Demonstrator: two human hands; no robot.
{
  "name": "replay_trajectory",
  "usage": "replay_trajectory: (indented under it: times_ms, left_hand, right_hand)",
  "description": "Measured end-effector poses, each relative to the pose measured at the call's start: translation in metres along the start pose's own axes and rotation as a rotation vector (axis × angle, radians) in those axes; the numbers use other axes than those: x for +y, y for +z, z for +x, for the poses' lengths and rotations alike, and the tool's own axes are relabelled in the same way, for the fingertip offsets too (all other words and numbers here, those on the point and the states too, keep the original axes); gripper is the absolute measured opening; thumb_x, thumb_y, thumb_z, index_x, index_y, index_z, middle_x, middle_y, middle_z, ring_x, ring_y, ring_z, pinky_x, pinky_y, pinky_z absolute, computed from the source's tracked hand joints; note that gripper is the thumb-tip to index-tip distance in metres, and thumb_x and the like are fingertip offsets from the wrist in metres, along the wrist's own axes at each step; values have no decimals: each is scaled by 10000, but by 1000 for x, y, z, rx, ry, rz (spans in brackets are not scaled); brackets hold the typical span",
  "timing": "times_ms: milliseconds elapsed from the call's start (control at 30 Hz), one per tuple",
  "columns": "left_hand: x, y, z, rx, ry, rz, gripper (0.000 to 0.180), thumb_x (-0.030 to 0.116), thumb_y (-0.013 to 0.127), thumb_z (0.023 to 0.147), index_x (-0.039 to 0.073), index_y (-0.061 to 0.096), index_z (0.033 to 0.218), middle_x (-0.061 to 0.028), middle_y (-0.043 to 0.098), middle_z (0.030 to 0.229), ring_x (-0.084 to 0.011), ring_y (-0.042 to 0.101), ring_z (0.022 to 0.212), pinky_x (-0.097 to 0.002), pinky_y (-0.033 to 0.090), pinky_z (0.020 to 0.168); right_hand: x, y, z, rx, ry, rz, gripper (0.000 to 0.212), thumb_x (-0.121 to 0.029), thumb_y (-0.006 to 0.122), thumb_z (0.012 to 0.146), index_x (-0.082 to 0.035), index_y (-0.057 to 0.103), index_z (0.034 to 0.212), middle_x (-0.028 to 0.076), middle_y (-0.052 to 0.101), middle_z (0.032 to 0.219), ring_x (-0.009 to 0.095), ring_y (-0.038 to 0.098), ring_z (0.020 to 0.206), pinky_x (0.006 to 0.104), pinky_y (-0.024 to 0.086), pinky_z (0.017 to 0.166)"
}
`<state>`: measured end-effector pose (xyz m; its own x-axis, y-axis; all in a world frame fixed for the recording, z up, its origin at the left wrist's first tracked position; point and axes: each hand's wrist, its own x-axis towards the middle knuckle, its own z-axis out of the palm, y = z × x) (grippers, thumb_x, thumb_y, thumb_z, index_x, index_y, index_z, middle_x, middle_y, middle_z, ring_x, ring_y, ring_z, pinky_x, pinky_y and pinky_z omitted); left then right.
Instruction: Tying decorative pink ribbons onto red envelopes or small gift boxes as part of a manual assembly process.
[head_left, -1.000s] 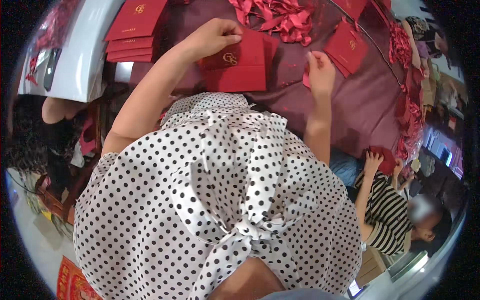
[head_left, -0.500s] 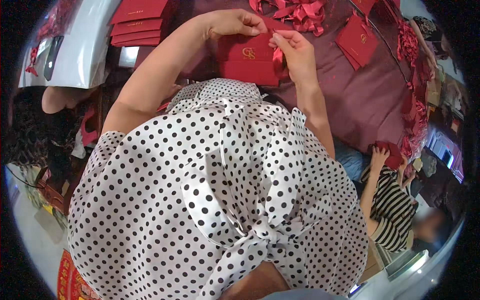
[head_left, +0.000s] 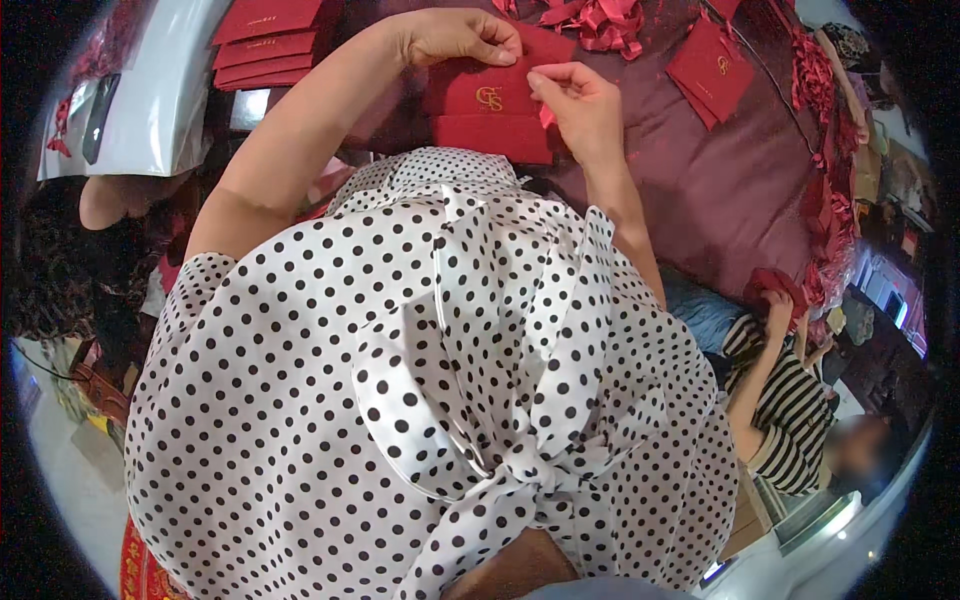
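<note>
A flat red gift bag [head_left: 487,127] with a gold emblem lies in front of me on the dark red cloth. My left hand [head_left: 466,38] is closed in a pinch over the bag's far edge; what sits between its fingertips is too small to make out. Close to its right, my right hand [head_left: 584,104] pinches thumb to forefinger above the bag. A short bit of shiny red ribbon [head_left: 547,117] shows under its fingers, and the rest of the ribbon is hidden.
Several red bags are stacked [head_left: 262,42] at the far left, near white plastic sheeting [head_left: 160,100]. Loose red ribbons [head_left: 605,22] lie beyond my hands. More red bags [head_left: 712,70] rest to the right. A co-worker in a striped top [head_left: 785,420] handles something red at the right.
Both hands have shifted slightly left in view, as has the bag. The ribbon loop that hung below my right hand is now mostly out of sight, and my fingertips have turned.
</note>
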<state>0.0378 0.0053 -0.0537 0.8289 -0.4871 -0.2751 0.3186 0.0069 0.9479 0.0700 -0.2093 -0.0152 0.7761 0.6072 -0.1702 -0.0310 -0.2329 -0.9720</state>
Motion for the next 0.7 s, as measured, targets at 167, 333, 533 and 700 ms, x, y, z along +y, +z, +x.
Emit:
replay_trajectory:
  times_ms: [167, 333, 533, 700]
  left_hand:
    - [-6, 3, -1, 69, -37, -54, 120, 189, 592, 847, 76, 552, 857, 93, 504, 780, -17, 437, 737, -179, 351, 691]
    - [-4, 1, 0, 102, -11, -23, 97, 159, 595, 835, 71, 556, 850, 83, 517, 785, -22, 450, 745, -181, 362, 703]
    - [2, 15, -1, 230, -11, -12, 66, 116, 592, 825, 60, 559, 835, 61, 530, 787, -35, 466, 767, -192, 385, 724]
    - [5, 21, -1, 267, 3, 50, 63, 118, 573, 843, 56, 560, 839, 50, 534, 786, -42, 470, 773, -202, 391, 728]
  right_hand:
    - [-7, 3, -3, 25, 28, -271, 163, -118, 661, 790, 25, 640, 866, 38, 642, 719, 67, 582, 631, 191, 468, 586]
    - [-8, 2, 0, 22, -57, -479, 155, -139, 666, 766, 5, 647, 823, 34, 640, 663, 56, 589, 595, 209, 469, 532]
    - [-22, 6, 3, 47, -203, -645, 148, -152, 625, 746, -4, 617, 755, 129, 621, 628, 286, 620, 585, 362, 496, 592]
    - [-13, 11, 4, 114, -579, -921, 138, -141, 622, 769, -12, 592, 806, 122, 624, 679, 242, 617, 591, 333, 487, 561]
